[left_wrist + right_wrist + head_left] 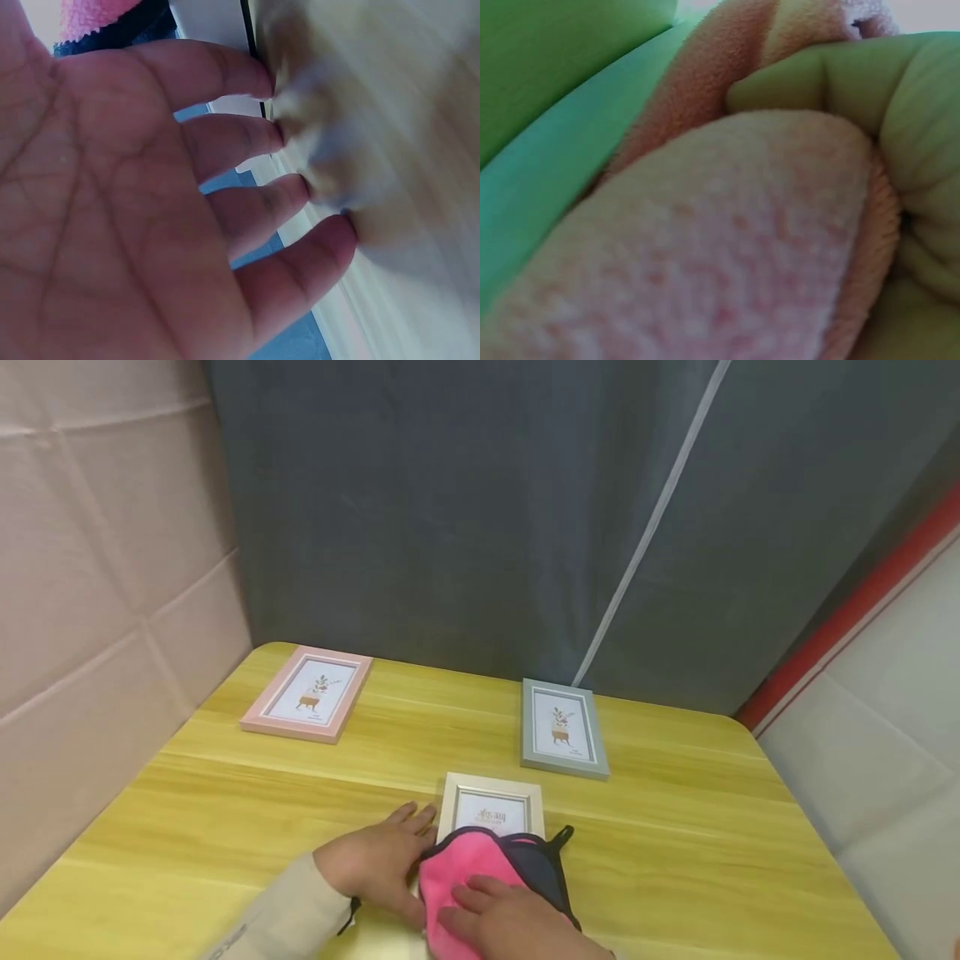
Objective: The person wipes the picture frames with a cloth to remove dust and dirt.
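Observation:
In the head view, a cream photo frame (491, 783) lies on the table near its front, its print upside down. A pink cleaning cloth (457, 860) with black trim, a dark side and a hanging loop covers the lower part of it. My right hand (517, 922) holds the cloth down on the frame, and the right wrist view shows the cloth (727, 240) bunched against the fingers and palm. Beside the frame's left edge rests my left hand (382, 860), fingers extended. In the left wrist view its fingertips touch the pale frame edge (210, 30).
A pink photo frame (268, 717) lies at the table's back left, and a grey-green one (528, 727) at the back right. Behind the wood-grain table (675, 827) hangs a dark curtain (412, 510). Pale panels (105, 577) stand to the left.

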`<state>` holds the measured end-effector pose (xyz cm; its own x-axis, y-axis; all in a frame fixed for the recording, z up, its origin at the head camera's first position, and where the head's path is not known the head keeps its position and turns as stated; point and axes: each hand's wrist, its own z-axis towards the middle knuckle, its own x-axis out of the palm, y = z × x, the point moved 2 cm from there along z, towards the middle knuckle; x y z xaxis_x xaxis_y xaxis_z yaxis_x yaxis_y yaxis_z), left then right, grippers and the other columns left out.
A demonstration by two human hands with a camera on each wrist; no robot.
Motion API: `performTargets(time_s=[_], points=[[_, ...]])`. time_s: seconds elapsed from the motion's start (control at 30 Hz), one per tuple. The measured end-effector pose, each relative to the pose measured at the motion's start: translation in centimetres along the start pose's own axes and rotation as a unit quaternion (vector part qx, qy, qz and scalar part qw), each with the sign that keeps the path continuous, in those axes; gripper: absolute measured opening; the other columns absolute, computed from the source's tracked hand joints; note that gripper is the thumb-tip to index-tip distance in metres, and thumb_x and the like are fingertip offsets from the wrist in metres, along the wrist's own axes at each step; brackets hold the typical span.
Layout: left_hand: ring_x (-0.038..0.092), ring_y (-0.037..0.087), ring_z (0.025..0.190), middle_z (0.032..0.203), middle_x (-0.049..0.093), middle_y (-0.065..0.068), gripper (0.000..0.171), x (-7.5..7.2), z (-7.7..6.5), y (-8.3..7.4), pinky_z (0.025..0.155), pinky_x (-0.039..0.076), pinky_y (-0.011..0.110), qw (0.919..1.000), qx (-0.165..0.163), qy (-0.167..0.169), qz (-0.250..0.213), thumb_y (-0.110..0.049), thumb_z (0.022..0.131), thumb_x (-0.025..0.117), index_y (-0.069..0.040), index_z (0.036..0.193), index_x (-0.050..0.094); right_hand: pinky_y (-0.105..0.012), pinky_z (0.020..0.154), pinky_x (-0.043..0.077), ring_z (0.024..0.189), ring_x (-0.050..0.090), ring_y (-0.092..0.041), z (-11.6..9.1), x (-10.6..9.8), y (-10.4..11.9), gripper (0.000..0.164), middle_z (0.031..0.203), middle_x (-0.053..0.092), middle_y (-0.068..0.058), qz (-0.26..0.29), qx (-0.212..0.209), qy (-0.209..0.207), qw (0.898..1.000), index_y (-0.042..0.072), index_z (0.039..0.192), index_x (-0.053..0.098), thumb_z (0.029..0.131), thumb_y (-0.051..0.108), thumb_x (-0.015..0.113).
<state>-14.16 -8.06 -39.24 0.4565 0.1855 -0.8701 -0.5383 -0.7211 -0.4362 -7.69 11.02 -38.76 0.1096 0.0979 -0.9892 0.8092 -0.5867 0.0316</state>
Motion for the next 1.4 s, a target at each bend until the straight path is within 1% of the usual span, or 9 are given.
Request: performTargets(time_s=[0.2,0.3,0.47,0.73,0.9,1.0,1.17,1.27,1.4], points=[[0.027,0.048,0.141,0.156,0.034,0.02,0.103,-0.2,-0.1,0.1,0.108,0.037,0.055,0.9997,0.003,-0.005,0.022,-0.058,0.061,0.084,0.003,0.139,0.054,-0.039,0.095,0.051,0.128,0.05,-0.013,1.1,-1.1,-0.2,0.056,0.134,0.058,0.014,0.057,0.08,0.039,0.994,0.033,0.139,0.057,0.088,0.052,0.069],[0.028,0.049,0.14,0.156,0.035,0.019,0.097,-0.2,-0.1,0.2,0.107,0.038,0.056,0.9997,0.005,-0.004,0.024,-0.061,0.064,0.082,-0.001,0.136,0.059,-0.039,0.095,0.051,0.126,0.051,-0.014,1.5,-1.5,-0.4,0.054,0.13,0.061,0.013,0.06,0.111,0.024,0.992,0.031,0.136,0.059,0.086,0.044,0.074],[0.024,0.047,0.142,0.158,0.033,0.013,0.098,-0.3,-0.2,0.0,0.106,0.038,0.059,0.9998,-0.003,0.015,0.015,-0.063,0.066,0.081,-0.009,0.143,0.054,-0.037,0.095,0.051,0.12,0.055,-0.018,2.5,-1.8,-1.4,0.052,0.125,0.064,0.01,0.03,0.123,-0.015,0.992,0.024,0.132,0.061,0.082,0.023,0.077],[0.022,0.045,0.144,0.159,0.031,0.013,0.108,-0.5,-0.2,0.0,0.108,0.036,0.058,0.9993,-0.002,0.026,0.027,-0.063,0.067,0.081,-0.004,0.149,0.044,-0.035,0.086,0.053,0.103,0.059,-0.016,4.5,-2.8,-3.7,0.034,0.091,0.063,0.011,0.062,0.159,-0.026,0.985,0.022,0.117,0.065,0.084,0.019,0.074],[0.021,0.045,0.145,0.16,0.028,0.012,0.109,-0.5,-0.3,0.0,0.109,0.035,0.058,0.9994,-0.005,0.029,0.02,-0.064,0.067,0.08,-0.003,0.149,0.042,-0.037,0.088,0.052,0.103,0.057,-0.018,5.3,-2.9,-4.3,0.038,0.103,0.066,0.006,0.07,0.179,-0.028,0.981,0.02,0.124,0.064,0.087,0.022,0.072],[0.02,0.044,0.145,0.161,0.028,0.012,0.109,-0.5,-0.3,-0.1,0.109,0.034,0.058,0.9994,-0.006,0.029,0.016,-0.064,0.067,0.08,-0.004,0.15,0.042,-0.036,0.091,0.051,0.106,0.056,-0.017,5.2,-2.7,-4.6,0.039,0.112,0.066,0.007,0.09,0.183,-0.029,0.979,0.021,0.127,0.064,0.089,0.021,0.071],[0.021,0.044,0.145,0.16,0.028,0.013,0.11,-0.3,-0.1,-0.1,0.109,0.035,0.056,0.9995,-0.003,0.024,0.019,-0.064,0.066,0.08,-0.003,0.149,0.043,-0.035,0.09,0.051,0.103,0.057,-0.014,4.1,-2.9,-4.8,0.026,0.1,0.064,0.013,0.13,0.171,-0.036,0.976,0.025,0.114,0.067,0.09,0.016,0.07],[0.021,0.045,0.144,0.159,0.03,0.013,0.108,-0.3,0.0,-0.1,0.109,0.035,0.055,0.9997,-0.001,0.02,0.017,-0.063,0.067,0.081,-0.003,0.148,0.045,-0.033,0.092,0.05,0.1,0.059,-0.01,3.0,-3.2,-4.3,0.028,0.101,0.064,0.014,0.12,0.137,-0.044,0.982,0.024,0.111,0.068,0.086,0.014,0.074],[0.023,0.048,0.143,0.157,0.034,0.016,0.101,-0.1,0.0,-0.1,0.108,0.035,0.057,0.9999,0.0,0.014,0.003,-0.062,0.066,0.082,-0.006,0.145,0.051,-0.031,0.096,0.049,0.108,0.059,-0.008,1.0,-3.1,-2.8,0.038,0.112,0.065,0.015,0.107,0.091,-0.046,0.989,0.024,0.12,0.068,0.084,0.02,0.078]])
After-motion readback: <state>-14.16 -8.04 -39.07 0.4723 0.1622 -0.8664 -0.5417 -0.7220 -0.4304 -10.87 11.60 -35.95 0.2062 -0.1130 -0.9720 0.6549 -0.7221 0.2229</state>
